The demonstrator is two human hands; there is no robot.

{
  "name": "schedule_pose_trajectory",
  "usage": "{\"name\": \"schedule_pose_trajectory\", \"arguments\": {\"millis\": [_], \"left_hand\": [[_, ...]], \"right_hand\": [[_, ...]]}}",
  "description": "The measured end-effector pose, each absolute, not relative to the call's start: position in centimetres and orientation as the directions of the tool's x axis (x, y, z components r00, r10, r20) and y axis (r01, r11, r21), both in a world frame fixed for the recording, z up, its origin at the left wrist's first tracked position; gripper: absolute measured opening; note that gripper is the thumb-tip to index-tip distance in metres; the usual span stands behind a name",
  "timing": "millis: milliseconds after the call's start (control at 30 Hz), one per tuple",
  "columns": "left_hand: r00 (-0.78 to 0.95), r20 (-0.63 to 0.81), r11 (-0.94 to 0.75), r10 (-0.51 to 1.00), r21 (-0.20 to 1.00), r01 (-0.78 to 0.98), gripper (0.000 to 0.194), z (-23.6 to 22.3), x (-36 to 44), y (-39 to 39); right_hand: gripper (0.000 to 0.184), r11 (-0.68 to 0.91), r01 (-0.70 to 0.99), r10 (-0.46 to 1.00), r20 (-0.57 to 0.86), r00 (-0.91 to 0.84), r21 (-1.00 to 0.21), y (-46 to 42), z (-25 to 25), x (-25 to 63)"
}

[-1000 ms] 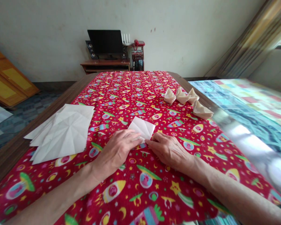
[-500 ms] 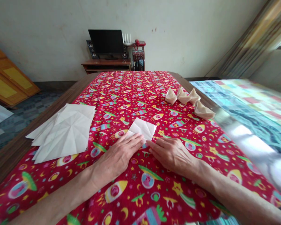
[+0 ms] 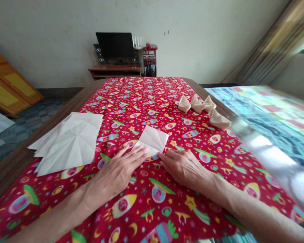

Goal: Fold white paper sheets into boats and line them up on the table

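Observation:
A small folded white paper (image 3: 154,137) with crease lines lies on the red patterned cloth in front of me. My left hand (image 3: 121,165) rests palm down, its fingers stretched out and slightly spread over the paper's lower left flap. On the other side, my right hand (image 3: 183,165) has its fingers bent and close together. Its fingertips are at the paper's near corner; the thumb is mostly hidden. To the left lies a stack of larger creased white paper sheets (image 3: 74,141), fanned unevenly.
Several folded paper pieces (image 3: 220,119) stand toward the right edge of the table. The red cloth (image 3: 142,104) covers most of the table, with dark wood edges (image 3: 17,162) showing. A monitor (image 3: 115,45) stands on a desk by the far wall. A bed (image 3: 268,111) is to the right.
My left hand has slid left and toward me along the paper, its fingers spreading and uncovering more of it. The right hand has stayed by the near corner.

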State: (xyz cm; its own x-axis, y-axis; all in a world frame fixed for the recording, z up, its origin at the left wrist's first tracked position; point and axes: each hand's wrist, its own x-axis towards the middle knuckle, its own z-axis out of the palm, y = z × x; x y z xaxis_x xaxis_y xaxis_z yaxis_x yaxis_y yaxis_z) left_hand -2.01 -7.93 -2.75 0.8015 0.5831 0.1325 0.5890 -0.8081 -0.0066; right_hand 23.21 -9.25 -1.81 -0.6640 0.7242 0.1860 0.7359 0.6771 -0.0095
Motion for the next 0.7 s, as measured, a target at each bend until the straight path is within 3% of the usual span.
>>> {"name": "schedule_pose_trajectory", "arguments": {"millis": [400, 600, 700], "left_hand": [[0.785, 0.224, -0.796, 0.578, -0.055, 0.602, 0.068, -2.5, -4.3, -9.2], [0.729, 0.343, -0.778, 0.592, 0.010, 0.628, 0.040, -1.5, -2.7, -9.3], [0.728, 0.354, -0.787, 0.588, 0.042, 0.615, 0.038, -1.1, -0.6, -8.6]], "right_hand": [[0.026, 0.683, 0.730, 0.715, 0.218, -0.664, -0.019, -9.1, -1.9, 23.2], [0.027, 0.683, 0.730, 0.718, 0.216, -0.661, -0.034, -9.0, -2.1, 23.0], [0.025, 0.680, 0.732, 0.721, 0.219, -0.658, -0.041, -9.0, -2.2, 23.1]]}}
